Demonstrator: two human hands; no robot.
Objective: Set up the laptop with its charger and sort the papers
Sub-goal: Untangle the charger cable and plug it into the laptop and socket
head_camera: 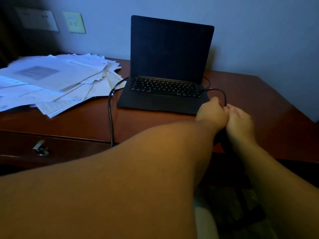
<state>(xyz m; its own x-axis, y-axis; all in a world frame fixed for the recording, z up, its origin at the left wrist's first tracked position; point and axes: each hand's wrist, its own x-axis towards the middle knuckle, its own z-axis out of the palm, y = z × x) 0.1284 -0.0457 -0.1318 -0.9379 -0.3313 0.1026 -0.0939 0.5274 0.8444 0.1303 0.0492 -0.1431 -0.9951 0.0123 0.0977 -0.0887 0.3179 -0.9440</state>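
Both hands [226, 116] grip charger cable [223, 95] beside laptop [165, 69]

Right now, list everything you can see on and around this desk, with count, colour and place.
laptop: one, black, open with a dark screen, back centre of the desk
charger cable: one, black, running from the laptop's left side over the desk's front edge, and looping by its right side into the hands
papers: one loose pile, white, left part of the desk
desk: one, reddish-brown wood
drawer handle: one, metal, front left
wall plates: two, pale, upper left wall
left hand: gripping the cable
right hand: beside it, at the cable
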